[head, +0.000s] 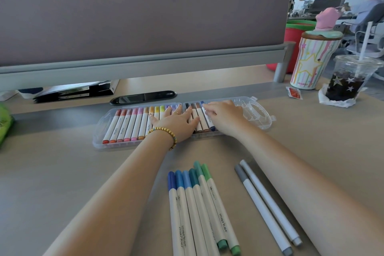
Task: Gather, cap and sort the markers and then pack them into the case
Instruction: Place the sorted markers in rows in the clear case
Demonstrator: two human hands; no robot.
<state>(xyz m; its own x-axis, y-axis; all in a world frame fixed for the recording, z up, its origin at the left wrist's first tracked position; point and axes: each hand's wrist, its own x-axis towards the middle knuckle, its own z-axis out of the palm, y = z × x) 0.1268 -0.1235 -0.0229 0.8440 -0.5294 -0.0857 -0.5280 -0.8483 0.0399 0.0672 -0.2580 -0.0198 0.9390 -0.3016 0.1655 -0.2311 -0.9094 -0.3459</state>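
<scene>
A clear plastic marker case lies open on the desk, its left half filled with a row of red, pink, orange and yellow markers. My left hand lies flat with straight fingers across the markers at the case's middle. My right hand rests on the right half, fingertips touching a dark blue marker beside several brown ones. Nearer me on the desk lie several blue and green capped markers side by side, and two grey markers to their right.
A grey desk divider stands behind the case, with a black phone-like device at its foot. At the right stand a striped tumbler and an iced drink cup with a straw. Black binders lie under the divider.
</scene>
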